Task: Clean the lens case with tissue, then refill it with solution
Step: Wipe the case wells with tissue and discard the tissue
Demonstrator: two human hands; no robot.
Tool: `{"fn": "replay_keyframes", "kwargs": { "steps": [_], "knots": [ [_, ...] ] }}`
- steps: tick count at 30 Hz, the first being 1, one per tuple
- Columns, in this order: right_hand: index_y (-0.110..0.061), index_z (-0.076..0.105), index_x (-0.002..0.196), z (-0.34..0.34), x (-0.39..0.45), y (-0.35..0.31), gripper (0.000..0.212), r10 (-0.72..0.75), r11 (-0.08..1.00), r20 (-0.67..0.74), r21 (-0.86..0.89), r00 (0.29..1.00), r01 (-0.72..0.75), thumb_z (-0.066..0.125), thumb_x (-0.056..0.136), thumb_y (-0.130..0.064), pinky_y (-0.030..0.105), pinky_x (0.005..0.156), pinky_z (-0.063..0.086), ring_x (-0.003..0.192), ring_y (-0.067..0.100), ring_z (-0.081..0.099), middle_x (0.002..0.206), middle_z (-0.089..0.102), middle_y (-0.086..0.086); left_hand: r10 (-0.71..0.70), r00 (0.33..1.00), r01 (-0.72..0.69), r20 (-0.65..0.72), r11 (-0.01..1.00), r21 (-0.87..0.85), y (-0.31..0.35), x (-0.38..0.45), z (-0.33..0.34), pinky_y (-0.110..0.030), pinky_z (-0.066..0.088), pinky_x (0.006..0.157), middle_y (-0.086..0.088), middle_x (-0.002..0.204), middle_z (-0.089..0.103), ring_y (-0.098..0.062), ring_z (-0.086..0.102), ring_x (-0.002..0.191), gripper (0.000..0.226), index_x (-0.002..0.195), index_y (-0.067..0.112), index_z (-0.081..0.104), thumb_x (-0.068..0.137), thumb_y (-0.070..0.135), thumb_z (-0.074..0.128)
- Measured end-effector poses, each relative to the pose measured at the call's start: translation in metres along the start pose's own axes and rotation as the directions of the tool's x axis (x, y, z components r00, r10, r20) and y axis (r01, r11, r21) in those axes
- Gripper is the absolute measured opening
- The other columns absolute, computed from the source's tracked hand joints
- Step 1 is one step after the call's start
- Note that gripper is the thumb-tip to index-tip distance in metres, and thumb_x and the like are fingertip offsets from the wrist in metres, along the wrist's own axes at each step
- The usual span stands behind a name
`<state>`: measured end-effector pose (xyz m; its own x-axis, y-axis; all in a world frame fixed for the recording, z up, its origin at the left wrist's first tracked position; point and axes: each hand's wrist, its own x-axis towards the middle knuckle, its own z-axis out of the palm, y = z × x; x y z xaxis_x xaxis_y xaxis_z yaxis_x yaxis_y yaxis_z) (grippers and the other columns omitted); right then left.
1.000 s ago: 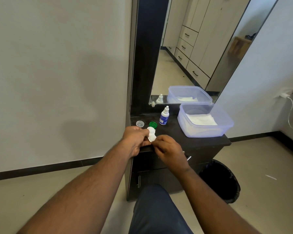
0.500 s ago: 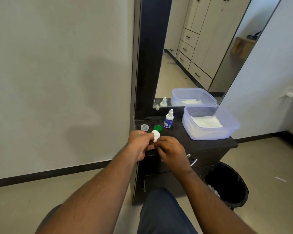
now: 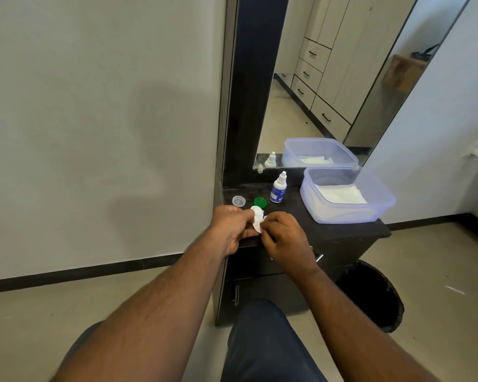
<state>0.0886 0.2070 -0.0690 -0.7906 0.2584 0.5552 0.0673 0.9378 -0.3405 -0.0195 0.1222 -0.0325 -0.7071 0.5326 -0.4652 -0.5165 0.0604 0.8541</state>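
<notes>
1. The left hand (image 3: pixel 233 226) grips the white lens case (image 3: pixel 257 222), fingers curled round it, just in front of the green cap (image 3: pixel 260 202) on the desk (image 3: pixel 342 230).
2. The right hand (image 3: pixel 284 238) has its fingers pinched on tissue (image 3: pixel 263 218) at the case.
3. The solution bottle (image 3: pixel 278 188) stands just behind and right of the green cap.

Two hands (image 3: pixel 232 226) (image 3: pixel 286 238), one lens case (image 3: pixel 257 220), two loose caps (image 3: pixel 238 201) (image 3: pixel 260 202), one dropper bottle (image 3: pixel 278 188), one plastic tub (image 3: pixel 342 213), one black bin (image 3: pixel 375 293)
</notes>
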Motion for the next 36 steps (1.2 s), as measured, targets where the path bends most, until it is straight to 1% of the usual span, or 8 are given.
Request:
{"fn": "replay_keyframes", "kwargs": {
  "steps": [3, 8, 13, 22, 25, 28, 31, 36],
  "knots": [
    [-0.002, 0.073, 0.087, 0.000, 0.000, 0.000, 0.010, -0.105, 0.994, 0.053, -0.005, 0.993, 0.106, 0.071, 0.077, -0.003, 0.028, 0.075, 0.050, 0.084, 0.022, 0.060, 0.091, 0.066, 0.010, 0.014, 1.000, -0.014, -0.005, 1.000, 0.008, 0.000, 0.000, 0.000, -0.026, 0.055, 0.044, -0.020, 0.081, 0.067, -0.020, 0.065, 0.058, 0.016, 0.075, 0.001, 0.057, 0.078, -0.014, 0.057],
    [-0.002, 0.073, 0.087, 0.001, 0.001, -0.001, 0.011, -0.110, 0.994, 0.041, -0.014, 0.993, 0.110, 0.071, 0.076, -0.002, 0.027, 0.075, 0.048, 0.082, 0.023, 0.060, 0.091, 0.065, 0.011, 0.016, 1.000, -0.016, -0.005, 1.000, 0.010, -0.001, -0.001, 0.000, -0.026, 0.055, 0.045, -0.019, 0.079, 0.066, -0.019, 0.063, 0.057, 0.017, 0.074, 0.002, 0.056, 0.077, -0.014, 0.055],
    [-0.002, 0.072, 0.089, -0.001, 0.005, -0.005, 0.012, -0.119, 0.992, 0.045, -0.045, 0.992, 0.121, 0.072, 0.078, -0.005, 0.026, 0.077, 0.048, 0.083, 0.022, 0.060, 0.092, 0.067, 0.012, 0.001, 1.000, -0.001, 0.002, 1.000, 0.007, 0.001, -0.004, 0.000, -0.024, 0.054, 0.042, -0.015, 0.076, 0.064, -0.017, 0.062, 0.055, 0.016, 0.087, 0.000, 0.058, 0.080, -0.014, 0.052],
    [-0.001, 0.071, 0.083, -0.001, 0.002, -0.007, 0.007, -0.183, 0.976, 0.092, -0.100, 0.979, 0.192, 0.070, 0.077, -0.003, 0.031, 0.071, 0.051, 0.080, 0.027, 0.061, 0.091, 0.066, 0.014, 0.000, 1.000, 0.000, -0.018, 1.000, 0.030, 0.000, -0.001, 0.000, -0.023, 0.055, 0.045, -0.015, 0.076, 0.063, -0.016, 0.060, 0.056, 0.014, 0.083, 0.000, 0.060, 0.079, -0.012, 0.054],
    [-0.001, 0.072, 0.085, -0.001, 0.002, -0.006, 0.009, -0.145, 0.987, 0.068, -0.063, 0.987, 0.149, 0.068, 0.078, -0.004, 0.027, 0.074, 0.046, 0.079, 0.027, 0.060, 0.091, 0.066, 0.013, -0.007, 1.000, 0.007, -0.007, 1.000, 0.006, 0.000, -0.001, 0.000, -0.026, 0.057, 0.046, -0.017, 0.081, 0.064, -0.018, 0.062, 0.058, 0.016, 0.078, 0.001, 0.059, 0.079, -0.014, 0.054],
    [-0.002, 0.072, 0.085, -0.002, 0.000, -0.006, 0.011, -0.126, 0.989, 0.084, -0.062, 0.988, 0.131, 0.073, 0.074, 0.001, 0.030, 0.072, 0.050, 0.080, 0.026, 0.061, 0.090, 0.067, 0.012, -0.006, 1.000, 0.006, -0.005, 1.000, 0.018, 0.000, 0.000, 0.000, -0.026, 0.057, 0.047, -0.016, 0.081, 0.063, -0.018, 0.061, 0.058, 0.016, 0.080, 0.001, 0.058, 0.080, -0.014, 0.053],
    [-0.002, 0.074, 0.086, -0.007, 0.003, -0.007, 0.010, -0.018, 1.000, 0.022, 0.019, 1.000, 0.017, 0.072, 0.076, 0.000, 0.034, 0.075, 0.054, 0.082, 0.025, 0.065, 0.088, 0.070, 0.011, -0.005, 1.000, 0.005, 0.014, 1.000, -0.004, 0.000, 0.000, 0.000, -0.026, 0.055, 0.042, -0.019, 0.082, 0.063, -0.018, 0.063, 0.050, 0.015, 0.081, -0.001, 0.056, 0.080, -0.016, 0.052],
    [-0.006, 0.075, 0.090, -0.010, 0.005, -0.002, 0.012, 0.302, 0.937, -0.067, 0.203, 0.951, -0.284, 0.070, 0.080, -0.002, 0.013, 0.082, 0.048, 0.083, 0.008, 0.063, 0.091, 0.073, 0.007, 0.007, 0.999, -0.007, 0.031, 1.000, -0.016, 0.000, -0.001, 0.001, -0.031, 0.058, 0.046, -0.018, 0.075, 0.064, -0.019, 0.065, 0.044, 0.016, 0.075, -0.003, 0.053, 0.079, -0.018, 0.050]
  ]
}}
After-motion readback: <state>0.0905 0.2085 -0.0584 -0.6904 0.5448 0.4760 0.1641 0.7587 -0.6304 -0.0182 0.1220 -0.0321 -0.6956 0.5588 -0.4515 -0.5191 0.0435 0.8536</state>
